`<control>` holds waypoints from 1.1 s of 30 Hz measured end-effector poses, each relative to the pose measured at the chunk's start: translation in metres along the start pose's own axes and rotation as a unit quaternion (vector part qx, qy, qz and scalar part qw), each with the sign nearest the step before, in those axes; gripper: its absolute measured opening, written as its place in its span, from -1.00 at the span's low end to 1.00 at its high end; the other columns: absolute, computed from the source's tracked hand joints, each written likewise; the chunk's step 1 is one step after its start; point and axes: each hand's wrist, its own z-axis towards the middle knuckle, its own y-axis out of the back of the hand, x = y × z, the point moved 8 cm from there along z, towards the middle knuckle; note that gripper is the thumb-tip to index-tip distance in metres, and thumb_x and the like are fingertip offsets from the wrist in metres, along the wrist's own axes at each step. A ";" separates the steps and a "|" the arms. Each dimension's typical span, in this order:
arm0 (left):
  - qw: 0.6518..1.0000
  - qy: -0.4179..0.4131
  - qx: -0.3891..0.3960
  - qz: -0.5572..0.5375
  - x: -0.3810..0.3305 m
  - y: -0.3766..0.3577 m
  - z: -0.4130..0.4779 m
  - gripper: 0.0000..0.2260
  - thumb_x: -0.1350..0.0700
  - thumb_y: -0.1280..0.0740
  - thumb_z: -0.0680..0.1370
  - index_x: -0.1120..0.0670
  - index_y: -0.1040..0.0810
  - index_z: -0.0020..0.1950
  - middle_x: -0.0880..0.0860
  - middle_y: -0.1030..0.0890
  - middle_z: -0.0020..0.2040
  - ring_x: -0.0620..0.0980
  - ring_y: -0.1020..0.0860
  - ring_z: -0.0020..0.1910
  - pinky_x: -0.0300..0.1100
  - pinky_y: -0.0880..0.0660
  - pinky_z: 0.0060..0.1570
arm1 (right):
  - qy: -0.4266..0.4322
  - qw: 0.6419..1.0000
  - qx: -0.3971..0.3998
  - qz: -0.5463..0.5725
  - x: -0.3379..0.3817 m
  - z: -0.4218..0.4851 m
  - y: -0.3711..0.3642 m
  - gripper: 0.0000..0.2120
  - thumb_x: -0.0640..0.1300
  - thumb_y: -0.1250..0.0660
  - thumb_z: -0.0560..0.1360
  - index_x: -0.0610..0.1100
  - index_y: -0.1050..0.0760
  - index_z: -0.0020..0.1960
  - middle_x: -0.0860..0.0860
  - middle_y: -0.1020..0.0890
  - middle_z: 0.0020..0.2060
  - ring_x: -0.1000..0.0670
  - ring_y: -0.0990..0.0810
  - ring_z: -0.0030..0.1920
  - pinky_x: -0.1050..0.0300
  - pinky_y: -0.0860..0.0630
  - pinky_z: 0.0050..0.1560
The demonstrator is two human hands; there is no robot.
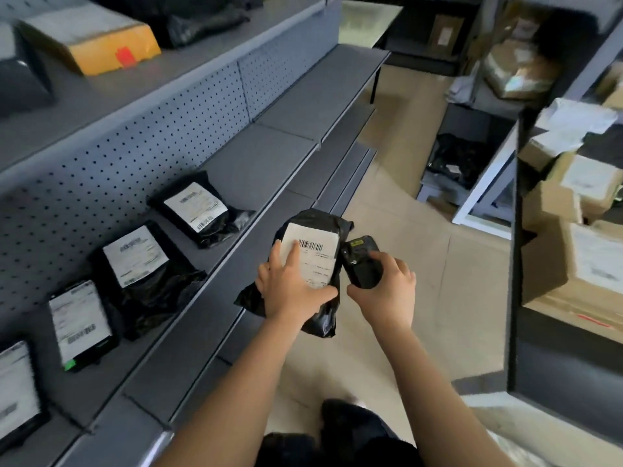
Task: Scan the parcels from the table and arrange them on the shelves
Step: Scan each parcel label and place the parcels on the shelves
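My left hand (290, 284) grips a black poly-bag parcel (322, 318) with a white barcode label (312, 252), held over the front edge of the grey shelf (256, 163). Right beside it, my right hand (387, 291) holds a black handheld scanner (360, 261), its top end close to the label. Several black bagged parcels with white labels lie in a row on the shelf to the left, the nearest of them (199, 207) up and left of the held parcel.
An upper shelf carries a yellow-brown box (91, 42) and black bags. A stretch of the grey shelf runs bare beyond the row. Cardboard boxes (580, 257) are stacked on a dark table (569, 358) at the right. Beige floor lies between.
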 end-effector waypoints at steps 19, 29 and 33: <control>0.982 0.169 -0.084 -0.010 -0.004 0.000 0.261 -0.05 -0.27 -0.44 0.21 -0.10 -0.13 0.52 -0.01 -0.03 0.53 0.18 -0.16 0.35 0.08 -0.19 0.37 | 0.154 0.979 0.134 -0.017 0.094 0.291 -0.140 -0.37 -0.13 -0.57 0.23 -0.07 -0.50 0.28 -0.08 -0.54 0.16 -0.14 -0.40 0.20 0.08 -0.38 0.12; 0.947 0.285 -0.144 -0.040 0.037 0.006 0.333 -0.05 -0.25 -0.46 0.26 -0.09 -0.09 0.55 0.00 0.01 0.56 0.25 -0.09 0.42 0.15 -0.16 0.40 | 0.273 0.932 0.239 0.016 0.164 0.370 -0.242 -0.41 -0.19 -0.55 0.17 -0.15 -0.56 0.19 -0.16 -0.63 0.05 -0.24 -0.55 0.09 -0.09 -0.49 0.12; 0.921 0.333 -0.197 -0.046 0.061 -0.002 0.361 -0.06 -0.23 -0.46 0.28 -0.10 -0.08 0.55 0.01 0.03 0.56 0.22 -0.08 0.42 0.13 -0.14 0.39 | 0.330 0.897 0.293 0.005 0.182 0.398 -0.307 -0.40 -0.08 -0.55 0.16 -0.12 -0.55 0.18 -0.14 -0.63 0.01 -0.22 -0.56 0.03 -0.03 -0.51 0.05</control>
